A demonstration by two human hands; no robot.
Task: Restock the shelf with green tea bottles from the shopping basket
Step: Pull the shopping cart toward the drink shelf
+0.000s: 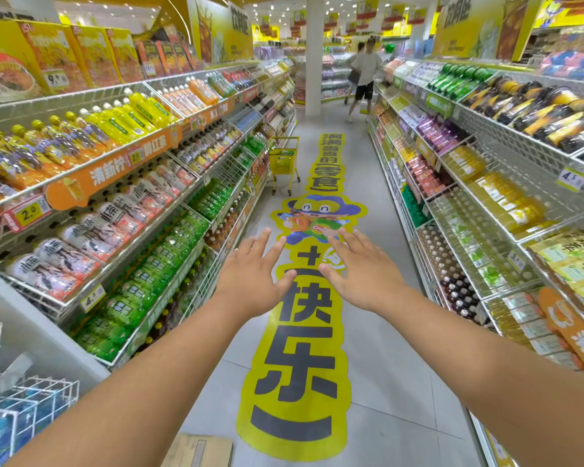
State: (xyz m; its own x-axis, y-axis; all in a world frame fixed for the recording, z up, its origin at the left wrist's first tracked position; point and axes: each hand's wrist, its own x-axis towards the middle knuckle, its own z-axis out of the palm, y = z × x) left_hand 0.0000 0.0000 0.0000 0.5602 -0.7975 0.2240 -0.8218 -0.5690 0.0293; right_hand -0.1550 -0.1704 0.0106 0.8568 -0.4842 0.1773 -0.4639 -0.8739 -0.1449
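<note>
Well short of the yellow wheeled shopping basket (pixel 283 162), left hand (pixel 255 276) and right hand (pixel 361 271) hover wide, empty; best walk closer before reaching for bottles.

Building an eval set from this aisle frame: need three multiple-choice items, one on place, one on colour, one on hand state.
1. Where is the shopping basket?
A. Down the aisle by the left shelves
B. In the right hand
C. On the carton

2. What colour is it?
A. Red
B. Yellow
C. Blue

3. What do the left hand and right hand hold?
A. A bottle each
B. The basket
C. Nothing

Answers: 1 A, it stands on its wheeled frame far ahead; 2 B, basket and frame are yellow; 3 C, fingers spread, empty.
</note>
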